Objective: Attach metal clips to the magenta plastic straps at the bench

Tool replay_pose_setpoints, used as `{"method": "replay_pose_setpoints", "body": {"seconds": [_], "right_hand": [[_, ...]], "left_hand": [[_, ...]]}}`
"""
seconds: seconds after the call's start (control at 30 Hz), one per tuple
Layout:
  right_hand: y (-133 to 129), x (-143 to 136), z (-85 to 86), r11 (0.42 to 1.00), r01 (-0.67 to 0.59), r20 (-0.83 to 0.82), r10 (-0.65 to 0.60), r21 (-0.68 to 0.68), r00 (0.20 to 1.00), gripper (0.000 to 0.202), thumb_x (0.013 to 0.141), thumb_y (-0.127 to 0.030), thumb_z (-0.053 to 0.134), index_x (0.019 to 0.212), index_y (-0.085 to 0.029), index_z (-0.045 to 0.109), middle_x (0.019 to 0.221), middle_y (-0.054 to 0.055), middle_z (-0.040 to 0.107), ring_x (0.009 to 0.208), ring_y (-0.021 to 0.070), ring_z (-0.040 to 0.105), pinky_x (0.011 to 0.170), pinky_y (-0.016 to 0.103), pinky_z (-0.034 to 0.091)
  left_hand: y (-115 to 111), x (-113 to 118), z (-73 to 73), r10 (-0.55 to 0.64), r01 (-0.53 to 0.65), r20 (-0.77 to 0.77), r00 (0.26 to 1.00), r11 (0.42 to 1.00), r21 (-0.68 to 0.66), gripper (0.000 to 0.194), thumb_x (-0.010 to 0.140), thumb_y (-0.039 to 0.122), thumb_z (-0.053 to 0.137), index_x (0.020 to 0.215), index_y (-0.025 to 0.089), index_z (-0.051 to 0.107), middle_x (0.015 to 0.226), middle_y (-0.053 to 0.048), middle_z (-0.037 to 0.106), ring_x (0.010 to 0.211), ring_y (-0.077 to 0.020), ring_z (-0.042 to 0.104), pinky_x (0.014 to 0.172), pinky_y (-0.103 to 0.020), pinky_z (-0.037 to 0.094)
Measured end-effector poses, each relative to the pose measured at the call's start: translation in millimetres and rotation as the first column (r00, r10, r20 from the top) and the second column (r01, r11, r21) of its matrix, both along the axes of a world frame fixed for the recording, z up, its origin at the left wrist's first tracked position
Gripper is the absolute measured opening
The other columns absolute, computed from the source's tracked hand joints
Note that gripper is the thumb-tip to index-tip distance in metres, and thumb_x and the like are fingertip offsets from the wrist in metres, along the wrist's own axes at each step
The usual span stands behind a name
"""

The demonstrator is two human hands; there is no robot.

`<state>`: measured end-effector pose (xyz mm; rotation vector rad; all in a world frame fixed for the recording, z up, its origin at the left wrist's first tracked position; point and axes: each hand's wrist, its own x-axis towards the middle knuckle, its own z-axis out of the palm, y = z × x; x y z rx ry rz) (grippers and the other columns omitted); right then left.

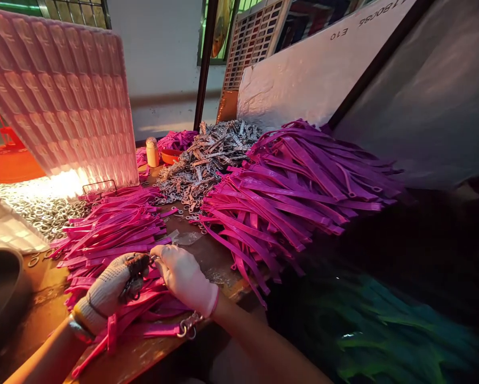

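Observation:
My left hand point(117, 288), in a white knitted glove with dark, dirty fingertips, is closed low over the near pile of pink straps point(115, 226). Against its fingertips, my right hand point(183, 277) in a thin white glove pinches a small dark metal piece point(153, 260). Part of that piece is hidden by the fingers. Below my right wrist, a short metal chain with rings point(187, 326) lies at the end of a pink strap. Other strap ends hang beneath my left hand.
A larger heap of pink straps point(283, 186) lies to the right, metal chains point(211, 154) behind. Loose rings point(47, 210) lie left, under a pink plastic panel point(83, 101) and an orange lamp point(13, 160). A dark round container point(3, 288) stands near left; a small bottle point(152, 152) farther back.

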<state>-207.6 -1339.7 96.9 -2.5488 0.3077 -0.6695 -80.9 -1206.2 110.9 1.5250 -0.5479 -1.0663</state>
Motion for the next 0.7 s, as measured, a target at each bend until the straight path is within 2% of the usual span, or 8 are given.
{"method": "replay_pose_setpoints", "body": {"seconds": [0.1, 0.2, 0.3, 0.37, 0.43, 0.53, 0.63, 0.7], "right_hand": [[8, -2, -1.9, 0.976, 0.044, -0.033, -0.052, -0.212, 0.998, 0.018, 0.096, -0.012, 0.051, 0.106, -0.018, 0.064, 0.090, 0.005, 0.070, 0.084, 0.0192, 0.064, 0.074, 0.031, 0.042], [13, -2, -7.2, 0.887, 0.150, 0.028, -0.153, -0.436, 0.988, 0.014, 0.096, -0.013, 0.049, 0.099, -0.018, 0.062, 0.079, 0.004, 0.064, 0.071, 0.0209, 0.056, 0.065, 0.034, 0.034], [14, 1, -13.3, 0.817, 0.239, 0.152, -0.187, -0.525, 0.971, 0.013, 0.095, -0.015, 0.048, 0.100, -0.018, 0.060, 0.078, 0.005, 0.061, 0.068, 0.0228, 0.051, 0.063, 0.037, 0.030], [13, 4, -16.3, 0.824, 0.241, 0.186, -0.167, -0.512, 0.968, 0.012, 0.096, -0.016, 0.048, 0.100, -0.019, 0.059, 0.077, 0.004, 0.061, 0.069, 0.0229, 0.052, 0.064, 0.037, 0.030], [13, 7, -17.8, 0.856, 0.206, 0.160, -0.146, -0.474, 0.976, 0.012, 0.098, -0.017, 0.048, 0.098, -0.019, 0.059, 0.076, 0.003, 0.062, 0.069, 0.0217, 0.053, 0.064, 0.036, 0.031], [13, 8, -15.7, 0.905, 0.181, 0.056, -0.173, -0.384, 0.983, 0.014, 0.101, -0.019, 0.047, 0.101, -0.019, 0.061, 0.082, 0.004, 0.067, 0.075, 0.0204, 0.059, 0.069, 0.034, 0.035], [12, 4, -5.1, 0.951, 0.172, -0.069, -0.196, -0.256, 0.978, 0.019, 0.101, -0.019, 0.047, 0.112, -0.017, 0.063, 0.096, 0.007, 0.072, 0.089, 0.0210, 0.065, 0.077, 0.032, 0.040], [8, -1, 5.9, 0.983, 0.106, -0.167, -0.131, -0.149, 0.977, 0.028, 0.096, -0.020, 0.054, 0.123, -0.018, 0.060, 0.104, 0.008, 0.073, 0.096, 0.0216, 0.067, 0.080, 0.031, 0.042]], "left_hand": [[0, -4, -0.5, -0.054, 0.056, 0.127, 0.990, 0.998, -0.016, 0.047, 0.077, 0.062, 0.069, 0.073, 0.018, 0.054, 0.049, 0.006, 0.044, 0.039, -0.0067, 0.035, 0.036, -0.019, 0.030], [0, -6, -1.3, -0.064, 0.072, 0.272, 0.960, 0.997, -0.020, 0.039, 0.079, 0.052, 0.071, 0.071, 0.018, 0.053, 0.051, 0.005, 0.045, 0.040, -0.0063, 0.036, 0.037, -0.018, 0.030], [0, -6, -7.2, -0.116, 0.121, 0.113, 0.987, 0.992, -0.038, 0.041, 0.079, 0.056, 0.067, 0.072, 0.019, 0.051, 0.052, 0.006, 0.044, 0.039, -0.0064, 0.032, 0.035, -0.019, 0.028], [-1, -6, -12.7, -0.144, 0.148, 0.054, 0.988, 0.987, -0.059, 0.041, 0.082, 0.058, 0.063, 0.073, 0.020, 0.050, 0.053, 0.007, 0.043, 0.039, -0.0069, 0.030, 0.036, -0.020, 0.027], [-2, -8, -17.5, -0.110, 0.132, 0.210, 0.972, 0.986, -0.097, 0.032, 0.084, 0.047, 0.064, 0.072, 0.019, 0.052, 0.056, 0.005, 0.047, 0.046, -0.0084, 0.037, 0.043, -0.020, 0.034], [-3, -10, -21.4, -0.060, 0.142, 0.445, 0.893, 0.978, -0.153, 0.014, 0.080, 0.027, 0.064, 0.072, 0.017, 0.060, 0.069, 0.000, 0.059, 0.064, -0.0116, 0.049, 0.059, -0.021, 0.043], [-4, -9, -22.6, -0.079, 0.134, 0.367, 0.927, 0.983, -0.126, 0.016, 0.081, 0.029, 0.059, 0.071, 0.017, 0.063, 0.063, 0.001, 0.056, 0.057, -0.0110, 0.042, 0.054, -0.021, 0.038], [-3, -8, -23.8, -0.050, 0.090, 0.300, 0.953, 0.989, -0.120, 0.016, 0.080, 0.030, 0.059, 0.071, 0.017, 0.063, 0.057, 0.003, 0.050, 0.052, -0.0104, 0.038, 0.052, -0.022, 0.036]]}}
